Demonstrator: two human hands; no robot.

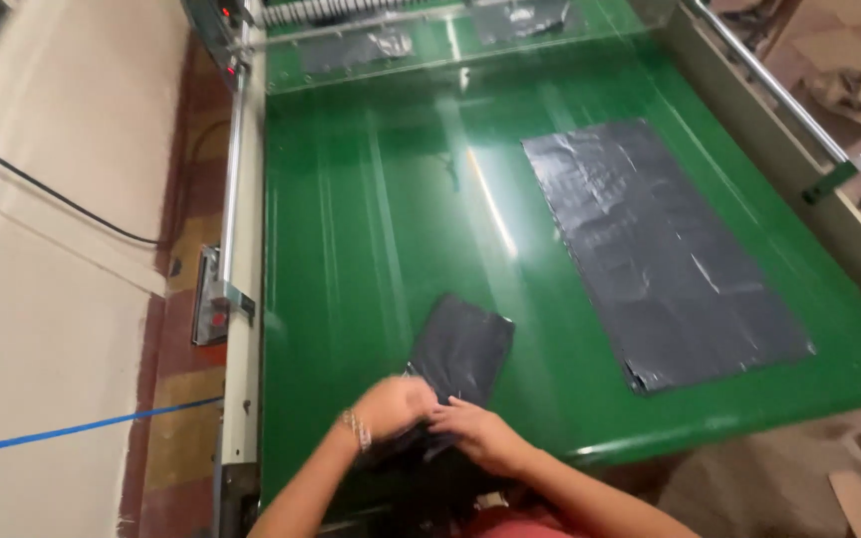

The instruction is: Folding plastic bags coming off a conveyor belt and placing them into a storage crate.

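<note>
Nearest, at the bench's (351, 249) front edge: left hand (393, 403), bracelet on wrist, fingers curled down and gripping the near end of a folded bag (460, 351). Just beside it, touching, right hand (480, 434), fingers also bent and pinching the same dark plastic. Folded bag stretching away from both hands, up and slightly right across the green surface, its far end lying flat beyond the fingertips; near end bunched under the hands and partly hidden. Farther out and to the right, well apart from the hands, a flat bag (660, 249), spread full length, wrinkled, untouched. Along the bench's left side, a metal rail (233, 179); along the right, a rod (774, 85). At the far end, machine parts (401, 30) with more dark plastic, too blurred to tell apart.
</note>
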